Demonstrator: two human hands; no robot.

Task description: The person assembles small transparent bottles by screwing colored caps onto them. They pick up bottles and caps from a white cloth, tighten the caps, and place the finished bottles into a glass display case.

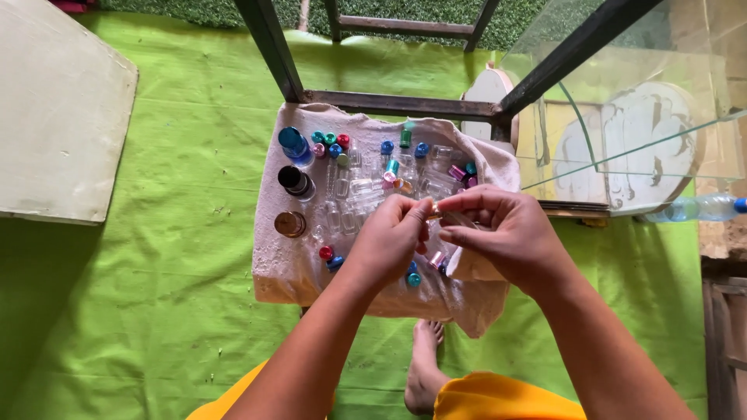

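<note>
While pinching one small clear vial [437, 210] between left hand [389, 241] and right hand [506, 233], fingertips closed narrowly. Poised above pale cloth [288, 264] strewn with coloured caps [334, 145].

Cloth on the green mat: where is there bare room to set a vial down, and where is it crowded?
The cloth is bare along its lower left, below the brown-capped bottle and left of the red cap. The middle and top are packed with clear vials and coloured caps. The left hand and right hand cover the lower right.
</note>
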